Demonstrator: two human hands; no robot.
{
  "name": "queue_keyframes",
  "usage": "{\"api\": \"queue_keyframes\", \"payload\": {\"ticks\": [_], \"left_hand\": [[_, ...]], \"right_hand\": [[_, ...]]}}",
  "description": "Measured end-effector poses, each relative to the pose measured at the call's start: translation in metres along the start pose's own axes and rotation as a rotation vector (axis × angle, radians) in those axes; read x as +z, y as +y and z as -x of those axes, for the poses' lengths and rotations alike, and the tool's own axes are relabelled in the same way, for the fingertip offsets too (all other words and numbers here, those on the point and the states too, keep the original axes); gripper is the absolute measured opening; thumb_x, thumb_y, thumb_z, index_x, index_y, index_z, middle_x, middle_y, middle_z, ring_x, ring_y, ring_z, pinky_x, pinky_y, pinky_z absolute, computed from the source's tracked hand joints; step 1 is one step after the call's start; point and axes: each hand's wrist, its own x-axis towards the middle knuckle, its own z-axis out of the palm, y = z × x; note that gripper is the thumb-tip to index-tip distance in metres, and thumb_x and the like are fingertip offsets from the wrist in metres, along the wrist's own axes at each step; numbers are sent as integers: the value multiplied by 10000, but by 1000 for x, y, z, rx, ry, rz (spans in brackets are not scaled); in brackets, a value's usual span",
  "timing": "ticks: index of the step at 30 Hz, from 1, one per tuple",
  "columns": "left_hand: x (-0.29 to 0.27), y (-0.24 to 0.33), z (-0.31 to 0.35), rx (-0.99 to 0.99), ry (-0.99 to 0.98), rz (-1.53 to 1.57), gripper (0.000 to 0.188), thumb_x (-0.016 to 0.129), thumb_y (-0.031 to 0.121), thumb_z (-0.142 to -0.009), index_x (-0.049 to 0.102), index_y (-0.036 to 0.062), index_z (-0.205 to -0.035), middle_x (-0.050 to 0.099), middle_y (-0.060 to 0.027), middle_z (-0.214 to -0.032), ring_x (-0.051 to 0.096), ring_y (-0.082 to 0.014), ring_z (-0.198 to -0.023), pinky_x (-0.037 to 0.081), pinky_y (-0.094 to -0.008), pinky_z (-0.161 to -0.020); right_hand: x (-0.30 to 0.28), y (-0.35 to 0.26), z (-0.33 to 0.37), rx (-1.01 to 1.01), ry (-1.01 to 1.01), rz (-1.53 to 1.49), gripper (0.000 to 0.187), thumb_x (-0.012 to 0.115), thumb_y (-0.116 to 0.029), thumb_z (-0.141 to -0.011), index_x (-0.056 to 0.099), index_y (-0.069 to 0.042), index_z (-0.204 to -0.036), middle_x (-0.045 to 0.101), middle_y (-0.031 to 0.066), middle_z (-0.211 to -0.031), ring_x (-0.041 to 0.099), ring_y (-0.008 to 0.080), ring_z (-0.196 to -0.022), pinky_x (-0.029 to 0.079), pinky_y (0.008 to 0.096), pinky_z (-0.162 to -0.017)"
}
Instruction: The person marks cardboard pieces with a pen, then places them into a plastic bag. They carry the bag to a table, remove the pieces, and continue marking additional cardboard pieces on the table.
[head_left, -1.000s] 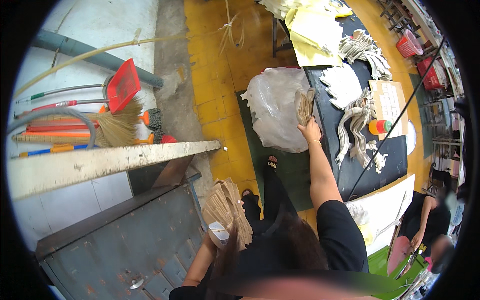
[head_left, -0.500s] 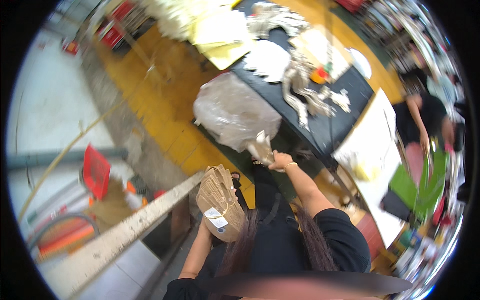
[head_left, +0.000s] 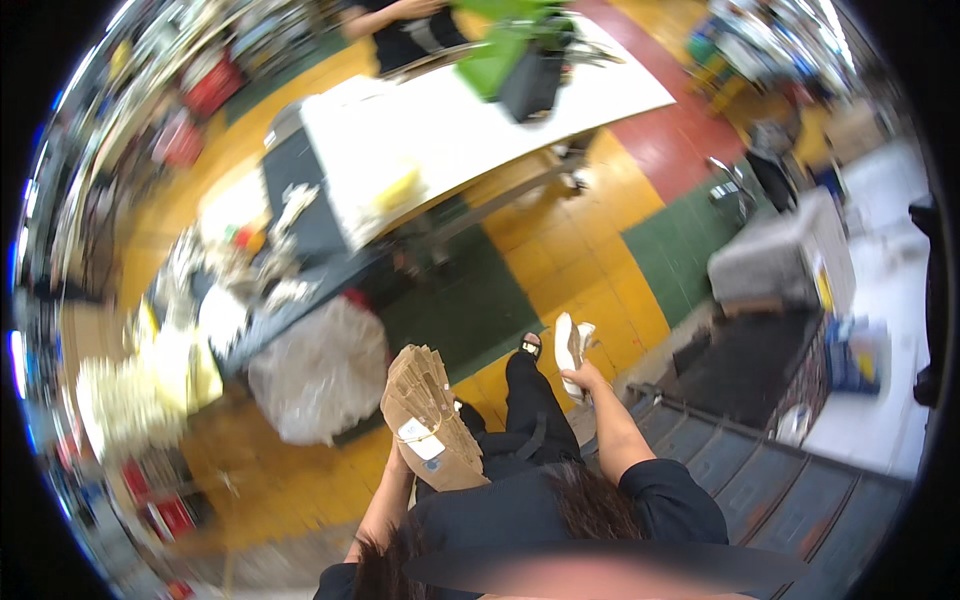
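My left hand [head_left: 398, 458] is closed round a thick stack of brown cardboard pieces [head_left: 432, 405], held against my front. A band runs round the stack, and a small white label sits on its face; the stack hides most of my fingers. Out to the right, my right hand [head_left: 584, 377] grips a small off-white bundle [head_left: 568, 345], which looks like folded cloth pieces. It is blurred, so its exact kind is unclear.
Ahead to the left, a large clear plastic bag [head_left: 318, 370] stands beside a dark table [head_left: 290, 165] heaped with pale cloth pieces. A white table [head_left: 460, 130] bears green and black pieces, with a person [head_left: 410, 35] behind it. At right are a metal grating [head_left: 770, 500] and a grey box-shaped thing [head_left: 775, 255].
My view and body have swung to the right, so the tables and plastic bag now lie further left. Both hands keep hold of their things; the right one has moved away from the bag.
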Motion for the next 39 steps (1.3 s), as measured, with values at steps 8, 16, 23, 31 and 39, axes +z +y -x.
{"api": "queue_keyframes", "payload": {"ticks": [8,16,23,31,39], "left_hand": [[137,-99,-197,-346,-180,-118,572,430,439,-988,402,42,-1399,544,-138,-1303,583,-239,-1121,520,-400,-923],[231,-237,-341,-524,-262,-133,570,435,436,-987,405,41,-1396,545,-136,-1301,583,-236,-1119,521,-398,-920],[277,-314,-499,-609,-324,-138,568,439,434,-986,407,41,-1394,546,-134,-1299,583,-233,-1117,522,-396,-918],[348,-356,-735,-654,-423,-181,565,443,432,-985,410,40,-1392,547,-132,-1296,584,-230,-1116,524,-394,-915],[405,-391,-925,-646,-435,-191,563,448,429,-985,412,39,-1389,548,-130,-1294,584,-227,-1114,525,-392,-912]], "right_hand": [[-60,263,96,497,-44,-115,927,794,-492,-580,529,31,-1298,605,232,-1237,613,322,-1124,495,387,-929],[-170,357,93,598,-182,-255,761,802,-485,-581,660,60,-1092,656,226,-1132,655,312,-1028,513,390,-869],[-246,384,-52,446,-71,-464,744,790,-518,-593,671,20,-1092,683,208,-1057,668,320,-974,517,393,-839],[-384,414,-218,413,25,-593,732,798,-479,-609,660,21,-1125,677,191,-1068,665,286,-973,517,385,-822],[-570,439,-330,724,153,-713,774,736,-475,-665,603,91,-1176,670,216,-1064,682,310,-904,524,407,-788]]}}
